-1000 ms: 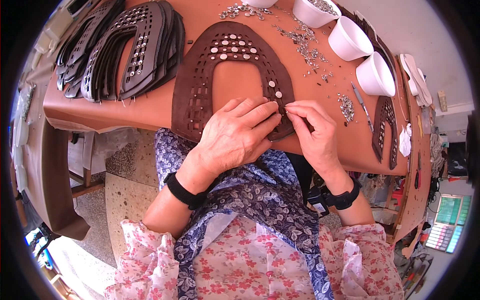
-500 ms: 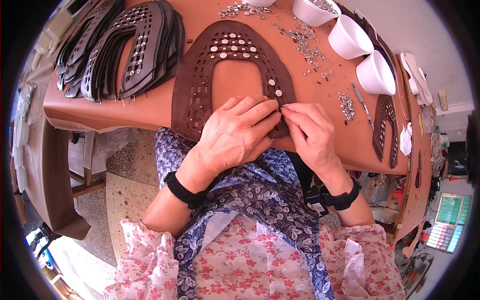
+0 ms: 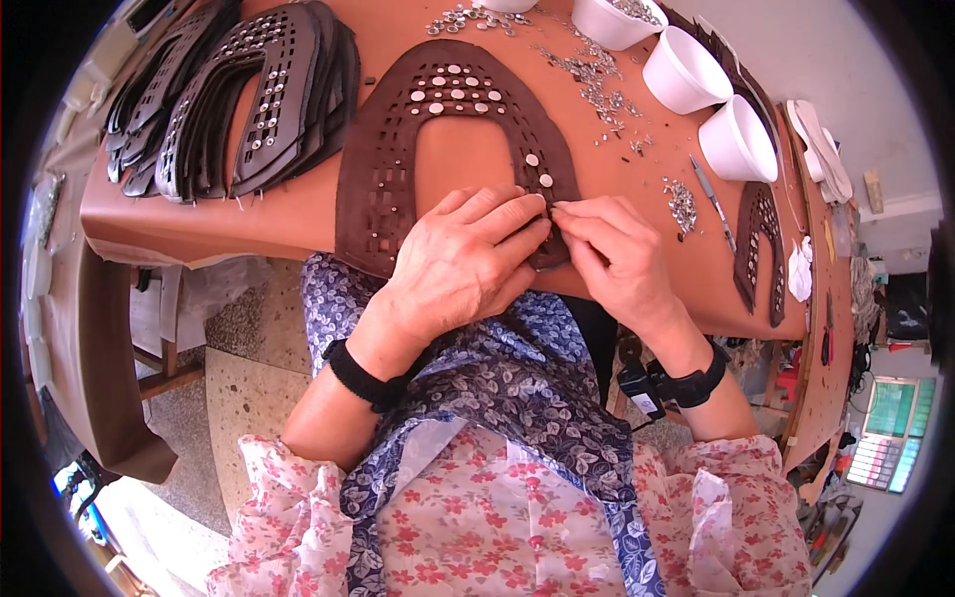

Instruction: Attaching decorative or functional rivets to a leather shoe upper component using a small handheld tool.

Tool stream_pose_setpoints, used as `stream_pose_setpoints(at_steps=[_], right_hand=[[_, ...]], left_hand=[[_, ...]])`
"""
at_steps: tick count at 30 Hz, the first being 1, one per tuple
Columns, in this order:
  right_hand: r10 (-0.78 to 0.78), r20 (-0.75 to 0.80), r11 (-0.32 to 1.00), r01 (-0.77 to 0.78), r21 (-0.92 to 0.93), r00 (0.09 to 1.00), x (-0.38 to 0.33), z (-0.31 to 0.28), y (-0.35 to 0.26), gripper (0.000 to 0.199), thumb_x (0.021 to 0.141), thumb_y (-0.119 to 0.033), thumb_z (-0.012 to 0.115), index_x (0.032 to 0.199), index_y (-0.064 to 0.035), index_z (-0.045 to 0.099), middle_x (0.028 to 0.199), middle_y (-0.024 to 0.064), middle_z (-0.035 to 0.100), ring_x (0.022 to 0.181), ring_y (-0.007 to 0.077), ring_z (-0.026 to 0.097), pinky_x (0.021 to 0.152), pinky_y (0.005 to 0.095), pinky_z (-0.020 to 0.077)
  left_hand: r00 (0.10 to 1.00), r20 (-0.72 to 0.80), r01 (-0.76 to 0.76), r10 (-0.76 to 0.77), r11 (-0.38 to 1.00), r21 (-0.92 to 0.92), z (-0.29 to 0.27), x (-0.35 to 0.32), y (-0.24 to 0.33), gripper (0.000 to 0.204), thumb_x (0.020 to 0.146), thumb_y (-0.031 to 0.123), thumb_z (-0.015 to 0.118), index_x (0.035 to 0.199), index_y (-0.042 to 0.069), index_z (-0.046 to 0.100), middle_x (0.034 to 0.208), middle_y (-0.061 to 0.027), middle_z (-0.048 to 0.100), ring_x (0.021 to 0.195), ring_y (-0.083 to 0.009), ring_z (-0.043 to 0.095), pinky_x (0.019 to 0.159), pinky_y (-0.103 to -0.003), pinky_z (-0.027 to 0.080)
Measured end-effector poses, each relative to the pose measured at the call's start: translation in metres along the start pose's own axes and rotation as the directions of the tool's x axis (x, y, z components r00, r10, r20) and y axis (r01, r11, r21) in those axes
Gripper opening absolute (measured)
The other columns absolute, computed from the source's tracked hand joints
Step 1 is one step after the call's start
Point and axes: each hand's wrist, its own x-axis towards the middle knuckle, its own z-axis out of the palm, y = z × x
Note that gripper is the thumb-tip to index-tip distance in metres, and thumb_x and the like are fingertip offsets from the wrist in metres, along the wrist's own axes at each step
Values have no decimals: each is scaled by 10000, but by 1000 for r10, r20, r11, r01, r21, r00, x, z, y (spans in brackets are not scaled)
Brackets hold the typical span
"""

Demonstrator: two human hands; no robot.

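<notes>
A dark brown U-shaped leather shoe upper [image 3: 373, 174] lies on the table before me, its rounded end pointing away. Rows of slots cut through it, and round silvery studs [image 3: 453, 90] sit across the toe and down its right leg. My left hand [image 3: 463, 254] lies over that right leg with bent fingers gripping it, covering part of the opening. Against it, at the leg's outer side, my right hand [image 3: 617, 254] pinches with thumb and forefinger. Whatever is between those fingertips is hidden. The fingertips of both hands nearly meet just below the lowest visible stud.
Stacked dark uppers [image 3: 298, 109] lie at the left on the tan table [image 3: 229, 224]. Loose metal studs [image 3: 602, 95] are scattered at far right, near white bowls [image 3: 736, 139]. A small stud pile [image 3: 680, 206], a pen [image 3: 711, 199] and another slotted upper [image 3: 761, 249] lie rightward.
The whole view has shifted slightly, so the table things appear a little further left. Both hands keep nearly the same hold at the same spot on the upper.
</notes>
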Motion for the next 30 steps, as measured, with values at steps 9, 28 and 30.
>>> stream_pose_setpoints(at_steps=[9,28,30], right_hand=[[122,-70,986,-113,120,990,-4,9,0,181,834,61,733,992,-23,754,1026,76,731,934,269,693,804,362,580],[193,-121,972,-173,160,974,-3,14,-2,99,875,37,734,966,-2,727,985,101,715,896,271,700,772,362,575],[166,-124,980,-150,129,978,-3,15,-2,108,866,37,736,966,-4,729,993,96,717,905,275,697,777,368,576]], left_hand=[[1000,16,12,-12,1000,5,-1,0,0,391,731,164,745,1110,71,725,1220,-52,663,1122,-229,641,924,-383,523],[1000,18,20,-20,1000,12,-1,1,1,393,724,164,744,1105,73,726,1215,-48,660,1105,-226,641,939,-388,524],[1000,13,22,-22,1000,7,-1,1,2,388,723,162,743,1101,73,729,1214,-45,661,1104,-225,641,936,-387,526]])
